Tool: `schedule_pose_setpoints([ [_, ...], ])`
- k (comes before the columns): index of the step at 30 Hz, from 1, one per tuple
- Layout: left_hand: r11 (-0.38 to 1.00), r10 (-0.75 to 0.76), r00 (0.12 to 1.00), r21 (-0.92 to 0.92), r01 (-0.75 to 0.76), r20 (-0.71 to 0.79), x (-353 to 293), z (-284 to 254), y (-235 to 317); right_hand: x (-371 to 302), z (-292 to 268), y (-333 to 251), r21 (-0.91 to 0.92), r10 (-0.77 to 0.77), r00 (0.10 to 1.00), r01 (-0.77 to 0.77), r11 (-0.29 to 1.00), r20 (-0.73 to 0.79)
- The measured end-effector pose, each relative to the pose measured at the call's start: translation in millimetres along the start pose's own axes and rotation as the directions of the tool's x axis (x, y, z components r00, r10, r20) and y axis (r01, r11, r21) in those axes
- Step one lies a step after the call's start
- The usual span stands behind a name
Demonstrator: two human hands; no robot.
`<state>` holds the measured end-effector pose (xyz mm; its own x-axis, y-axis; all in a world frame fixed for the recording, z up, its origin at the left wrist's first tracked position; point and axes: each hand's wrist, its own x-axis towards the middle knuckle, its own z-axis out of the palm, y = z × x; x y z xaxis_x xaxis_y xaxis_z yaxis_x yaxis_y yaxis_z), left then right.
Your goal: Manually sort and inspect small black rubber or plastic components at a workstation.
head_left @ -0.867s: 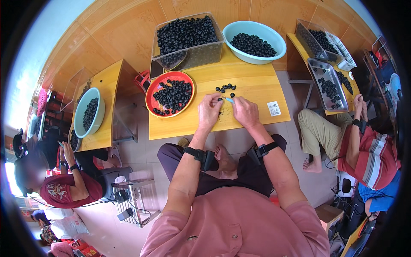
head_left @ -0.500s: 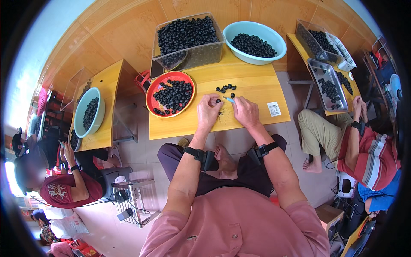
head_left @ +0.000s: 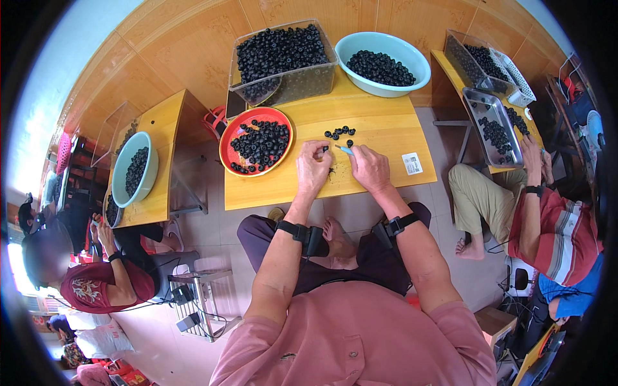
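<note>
My left hand (head_left: 313,167) pinches a small black round part (head_left: 325,148) between thumb and fingertips, above the near half of the yellow table. Close by on the right, my right hand (head_left: 371,169) is closed around a slim tool with a light blue handle (head_left: 347,150). Its short metal tip points left toward the part, with a small gap between them. Several loose black parts (head_left: 340,132) lie on the table just beyond my hands. Dark scraps (head_left: 331,172) are scattered on the wood below them.
A red round tray (head_left: 226,143) of black parts is left of my hands. Behind stand a clear bin (head_left: 302,85) and a pale blue basin (head_left: 412,82), both holding black parts. A white label (head_left: 412,163) lies at right. People work at side tables (head_left: 170,128).
In my left fingers the black part has turned and shifted slightly; my right hand stays nearly still. The person at right has reached forward to the parts beside the metal tray.
</note>
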<state>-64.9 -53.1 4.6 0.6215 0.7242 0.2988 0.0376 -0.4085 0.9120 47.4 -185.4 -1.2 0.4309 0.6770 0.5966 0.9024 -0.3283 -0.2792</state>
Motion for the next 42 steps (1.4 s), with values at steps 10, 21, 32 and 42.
schedule_pose_setpoints([
  [10,0.995,0.064,0.997,0.076,-0.066,0.031,0.4,0.3,-1.6,-0.5,-0.4,-1.3,0.011,-0.009,1.000,0.009,1.000,0.010],
  [21,0.999,0.048,0.997,0.019,-0.049,0.053,0.2,2.7,-2.7,-0.8,-2.6,-3.2,0.024,-0.044,0.998,0.043,0.999,0.048],
  [32,0.997,-0.049,0.997,-0.051,0.053,0.067,-0.3,3.1,-1.0,-1.0,-0.4,-3.0,0.012,-0.026,0.998,0.025,1.000,0.065],
  [42,0.992,-0.095,0.995,-0.084,0.097,0.022,0.7,0.4,-6.7,1.0,5.2,-2.0,-0.053,0.081,0.995,-0.078,0.996,0.065],
])
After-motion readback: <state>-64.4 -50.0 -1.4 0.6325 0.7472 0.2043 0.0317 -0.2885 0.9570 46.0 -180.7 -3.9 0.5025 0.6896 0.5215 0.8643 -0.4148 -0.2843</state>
